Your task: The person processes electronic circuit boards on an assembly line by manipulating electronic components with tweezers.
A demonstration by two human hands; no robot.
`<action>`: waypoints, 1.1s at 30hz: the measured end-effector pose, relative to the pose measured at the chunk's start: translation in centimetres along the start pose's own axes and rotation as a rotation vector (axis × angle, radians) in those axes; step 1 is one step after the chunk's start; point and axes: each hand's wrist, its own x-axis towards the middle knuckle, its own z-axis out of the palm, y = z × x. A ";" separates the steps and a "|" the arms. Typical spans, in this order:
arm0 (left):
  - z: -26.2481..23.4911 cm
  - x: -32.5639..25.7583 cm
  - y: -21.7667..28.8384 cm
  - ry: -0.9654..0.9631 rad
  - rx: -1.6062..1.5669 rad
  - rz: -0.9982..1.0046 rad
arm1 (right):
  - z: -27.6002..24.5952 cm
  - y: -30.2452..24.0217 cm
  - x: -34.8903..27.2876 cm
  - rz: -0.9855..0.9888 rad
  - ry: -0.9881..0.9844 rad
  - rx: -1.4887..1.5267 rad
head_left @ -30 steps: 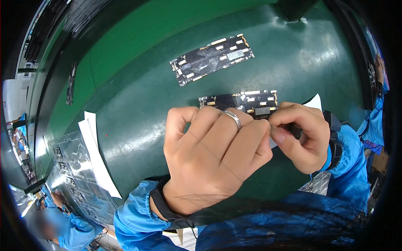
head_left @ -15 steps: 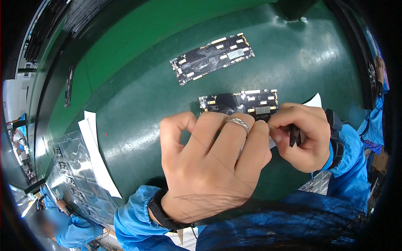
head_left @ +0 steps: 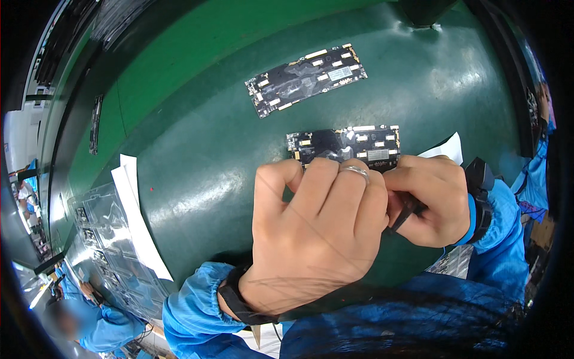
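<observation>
A black circuit board (head_left: 326,142) with pale connectors and shiny film lies on the green bench in front of my hands. My left hand (head_left: 317,230), with a ring on one finger, is bent over the board's near edge. Its fingers are closed and their tips hidden. Beside it, touching its fingers, my right hand (head_left: 435,194) is closed near the board's lower right corner. A slim black pointed tool (head_left: 406,214) is tucked in the right hand, its tip pointing down toward me. Whatever the fingertips pinch is covered by the hands.
A second circuit board (head_left: 305,81) lies farther back. White paper (head_left: 448,148) sits right of the near board, and a white strip (head_left: 137,221) lies left, beside clear plastic trays (head_left: 110,239) holding parts. A co-worker's blue sleeve (head_left: 113,329) shows at lower left.
My left hand has shifted right, closer against the right hand. The black tool in my right hand has tilted, its tip swinging left and down. Both boards appear slightly shifted in the view.
</observation>
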 end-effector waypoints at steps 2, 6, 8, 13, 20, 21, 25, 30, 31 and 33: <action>-0.5 0.4 -0.2 -0.057 -0.194 -0.126 | -0.2 -0.2 0.0 0.013 0.010 0.030; -0.1 0.8 -1.5 -0.058 -0.497 -0.254 | -0.3 -0.1 0.0 0.022 0.044 0.066; -0.1 1.0 -1.8 -0.078 -0.537 -0.293 | -0.8 0.0 0.0 0.063 0.009 0.108; -0.1 1.1 -1.8 -0.061 -0.563 -0.324 | -0.4 0.6 -0.3 0.120 0.053 0.241; 0.4 0.3 -1.6 0.056 -0.286 -0.138 | 0.3 0.6 -0.3 0.134 0.113 0.328; 0.4 0.2 -1.5 0.070 -0.220 -0.105 | 0.4 0.6 -0.3 0.134 0.114 0.328; 0.1 0.2 -1.1 0.113 -0.103 -0.057 | 0.6 0.6 -0.3 0.139 0.125 0.312; -0.2 -0.1 -0.7 0.105 -0.021 0.010 | 0.5 0.7 -0.6 0.150 0.118 0.315; -0.1 -0.2 -0.8 0.110 0.001 0.052 | 0.4 0.5 -0.6 0.160 0.109 0.313; 0.1 -0.4 -0.7 0.122 -0.013 0.047 | 0.4 0.4 -0.6 0.169 0.101 0.311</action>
